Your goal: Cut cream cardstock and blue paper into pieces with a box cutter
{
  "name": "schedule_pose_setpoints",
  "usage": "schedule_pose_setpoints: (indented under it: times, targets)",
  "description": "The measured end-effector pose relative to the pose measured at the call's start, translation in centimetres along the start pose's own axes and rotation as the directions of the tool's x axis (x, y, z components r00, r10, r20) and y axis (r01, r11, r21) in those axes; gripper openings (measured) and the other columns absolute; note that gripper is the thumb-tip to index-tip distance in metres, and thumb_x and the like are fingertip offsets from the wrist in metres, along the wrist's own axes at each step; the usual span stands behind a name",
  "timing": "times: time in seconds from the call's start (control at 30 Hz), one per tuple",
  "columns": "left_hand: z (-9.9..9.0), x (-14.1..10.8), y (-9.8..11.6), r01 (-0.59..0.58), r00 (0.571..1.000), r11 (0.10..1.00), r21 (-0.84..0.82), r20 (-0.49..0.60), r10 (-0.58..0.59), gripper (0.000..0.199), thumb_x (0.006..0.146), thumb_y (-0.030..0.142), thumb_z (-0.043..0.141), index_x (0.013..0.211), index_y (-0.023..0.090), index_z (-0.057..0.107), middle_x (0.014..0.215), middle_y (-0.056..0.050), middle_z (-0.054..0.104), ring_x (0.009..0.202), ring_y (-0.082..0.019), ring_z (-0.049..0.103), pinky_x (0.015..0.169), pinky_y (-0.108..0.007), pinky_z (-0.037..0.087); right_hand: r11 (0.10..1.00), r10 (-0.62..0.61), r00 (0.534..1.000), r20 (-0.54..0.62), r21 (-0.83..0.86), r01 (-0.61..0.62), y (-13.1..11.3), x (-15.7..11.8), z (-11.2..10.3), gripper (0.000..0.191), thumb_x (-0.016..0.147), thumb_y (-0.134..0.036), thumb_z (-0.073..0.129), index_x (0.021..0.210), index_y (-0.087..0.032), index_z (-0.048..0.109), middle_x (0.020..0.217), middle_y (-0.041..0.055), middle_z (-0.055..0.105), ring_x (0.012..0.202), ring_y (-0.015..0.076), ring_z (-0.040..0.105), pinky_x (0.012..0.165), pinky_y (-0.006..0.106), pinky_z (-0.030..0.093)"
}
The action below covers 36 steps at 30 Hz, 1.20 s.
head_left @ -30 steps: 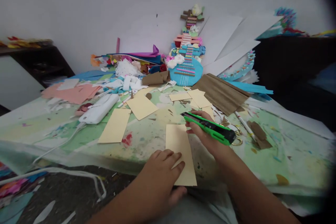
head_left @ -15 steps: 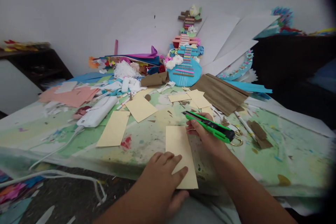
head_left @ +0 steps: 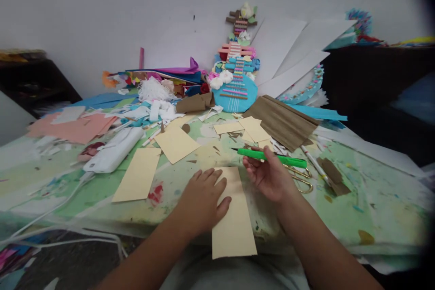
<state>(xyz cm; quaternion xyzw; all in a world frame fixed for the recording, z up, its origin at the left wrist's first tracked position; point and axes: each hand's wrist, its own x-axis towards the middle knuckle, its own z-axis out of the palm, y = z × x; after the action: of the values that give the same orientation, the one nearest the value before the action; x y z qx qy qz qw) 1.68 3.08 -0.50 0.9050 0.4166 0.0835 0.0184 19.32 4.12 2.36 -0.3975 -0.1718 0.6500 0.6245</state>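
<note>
Card (head_left: 234, 233) overhanging table (head_left: 333, 226) edge, left hand (head_left: 204, 195) atop, cutter (head_left: 292, 161) clear

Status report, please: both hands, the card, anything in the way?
Left hand flat on card. Right hand holds cutter, blade off card. Scissors beside right hand; only left hand covers card.

left hand (head_left: 204, 199) palm down with fingers slightly spread, left forearm angled in from the lower left, right hand (head_left: 268, 174) raised with fingers curled in a pinch, right forearm reaching in from the lower right, both bare
</note>
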Motion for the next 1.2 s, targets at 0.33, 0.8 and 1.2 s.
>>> schedule_pose_setpoints:
  times: [0.33, 0.8, 1.2]
  targets:
    - [0.2, 0.1, 0.0, 0.017, 0.999, 1.000, -0.020, -0.038, -0.018, 0.040, 0.080, 0.039, 0.046, 0.112, 0.018, 0.056, 0.127, -0.014, 0.049, 0.114, -0.029, 0.043, 0.096, -0.046, 0.032, 0.708, -0.351, 0.931, 0.096, -0.623, 0.332, 1.5, -0.9, -0.1, 0.040, 0.072, -0.040, 0.059, 0.106, -0.021, 0.048, 0.086, 0.0037, 0.064, 0.072, 0.0170, 0.064, 0.052, 0.027, 0.053]
    - [1.0, 0.2, -0.3, 0.025, 0.995, 0.999, -0.030, -0.100, -0.028, 0.053, 0.079, 0.040, 0.044, 0.122, 0.009, 0.048, 0.127, -0.013, 0.050, 0.114, -0.027, 0.043, 0.097, -0.045, 0.031, -0.046, -0.566, 0.693, 0.447, -0.856, 0.515, 5.5, -1.5, -1.0, 0.030, 0.075, -0.026, 0.053, 0.105, -0.022, 0.054, 0.096, 0.0037, 0.066, 0.083, 0.0166, 0.064, 0.072, 0.026, 0.051]
    - [1.0, 0.2, -0.4, 0.013, 0.992, 0.998, -0.067, -0.123, -0.022, 0.053, 0.079, 0.039, 0.042, 0.122, 0.010, 0.049, 0.128, -0.012, 0.049, 0.115, -0.027, 0.044, 0.096, -0.044, 0.032, -0.197, -0.482, 0.652, 0.586, -0.797, 0.571, 5.1, -1.3, -1.4, 0.030, 0.076, -0.024, 0.050, 0.105, -0.017, 0.054, 0.099, 0.0063, 0.066, 0.086, 0.0168, 0.064, 0.076, 0.025, 0.051]
